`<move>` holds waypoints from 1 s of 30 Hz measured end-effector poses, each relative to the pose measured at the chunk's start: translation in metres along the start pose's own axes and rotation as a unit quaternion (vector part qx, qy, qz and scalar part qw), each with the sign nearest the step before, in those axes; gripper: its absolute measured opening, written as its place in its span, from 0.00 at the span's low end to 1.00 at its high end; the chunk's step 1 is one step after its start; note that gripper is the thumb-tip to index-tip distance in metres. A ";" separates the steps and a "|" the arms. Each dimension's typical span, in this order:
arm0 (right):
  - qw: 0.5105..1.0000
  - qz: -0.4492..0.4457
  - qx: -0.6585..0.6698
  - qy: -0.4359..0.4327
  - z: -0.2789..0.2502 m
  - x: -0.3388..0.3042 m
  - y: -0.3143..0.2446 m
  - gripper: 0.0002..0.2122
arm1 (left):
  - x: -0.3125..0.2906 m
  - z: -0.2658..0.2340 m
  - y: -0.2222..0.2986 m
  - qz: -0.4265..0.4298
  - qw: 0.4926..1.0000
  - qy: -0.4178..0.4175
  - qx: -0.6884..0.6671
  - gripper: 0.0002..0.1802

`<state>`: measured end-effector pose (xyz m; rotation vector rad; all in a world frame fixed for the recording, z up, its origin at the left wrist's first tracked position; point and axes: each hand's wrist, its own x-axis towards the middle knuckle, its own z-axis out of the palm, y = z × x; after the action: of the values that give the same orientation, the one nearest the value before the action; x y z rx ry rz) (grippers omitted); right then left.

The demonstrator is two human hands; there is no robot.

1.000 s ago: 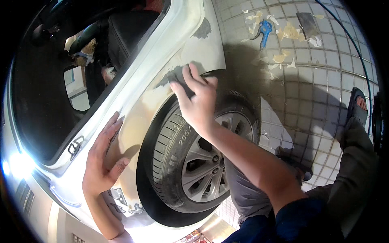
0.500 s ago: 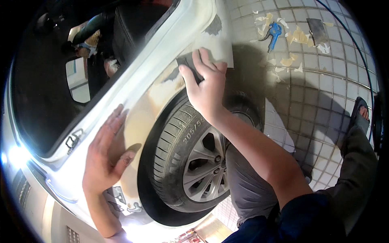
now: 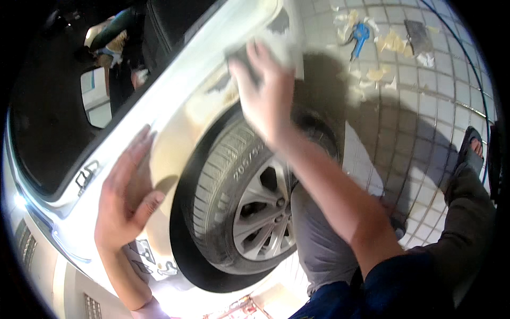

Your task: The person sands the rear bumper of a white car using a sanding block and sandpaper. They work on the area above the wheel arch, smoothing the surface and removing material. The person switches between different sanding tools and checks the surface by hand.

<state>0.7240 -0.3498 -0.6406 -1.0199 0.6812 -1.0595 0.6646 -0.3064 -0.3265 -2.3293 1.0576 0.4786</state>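
The right hand [image 3: 268, 87] and its dark pad [image 3: 242, 56] have shifted along the car panel [image 3: 178, 122], bringing the upper grey patch [image 3: 279, 22] nearer beyond the fingertips. The lower grey patch [image 3: 220, 82], adjoining the pad one second earlier, now lies apart, left of the hand.

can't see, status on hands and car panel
Right hand gripping flat dark pad at white, beige-patched car panel. Left hand resting on panel. Nothing seen blocking pad.

The right hand [image 3: 267, 87] and dark pad [image 3: 240, 55] are blurred.

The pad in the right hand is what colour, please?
The pad is dark grey in the head view.
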 end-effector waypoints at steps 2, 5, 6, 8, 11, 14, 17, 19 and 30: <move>0.999 0.011 -0.035 -0.021 -0.016 -0.039 -0.011 0.21 | 0.000 0.002 0.000 -0.008 1.000 -0.003 0.016 0.41; 1.000 0.011 -0.022 -0.001 -0.007 -0.011 -0.015 0.18 | 0.000 0.008 -0.003 -0.027 0.999 -0.021 -0.003 0.43; 0.998 0.023 -0.035 -0.038 -0.005 0.022 -0.007 0.18 | 0.001 0.006 -0.001 -0.020 1.000 -0.022 -0.007 0.43; 0.997 -0.004 -0.073 -0.012 -0.003 0.049 0.004 0.19 | 0.008 0.008 0.000 -0.009 0.999 -0.017 -0.037 0.43; 1.000 0.022 -0.004 -0.003 -0.012 -0.024 -0.001 0.21 | 0.003 0.001 0.004 -0.019 0.999 -0.026 -0.001 0.42; 0.999 0.041 -0.014 -0.017 -0.017 -0.051 -0.007 0.23 | 0.008 0.005 0.002 -0.010 1.000 -0.012 -0.003 0.43; 0.999 -0.007 0.028 0.032 0.010 0.034 0.033 0.21 | 0.011 0.006 0.006 0.007 1.000 -0.003 0.016 0.43; 1.000 -0.016 -0.006 -0.010 0.000 0.059 0.029 0.21 | 0.009 0.007 0.001 0.008 1.000 -0.002 0.005 0.43; 0.998 -0.049 0.021 -0.038 -0.001 0.048 0.035 0.22 | 0.007 0.005 0.001 -0.002 1.000 -0.015 0.003 0.44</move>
<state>0.7538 -0.3905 -0.6725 -1.0594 0.5505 -1.1100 0.6678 -0.3082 -0.3343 -2.3105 1.0396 0.5078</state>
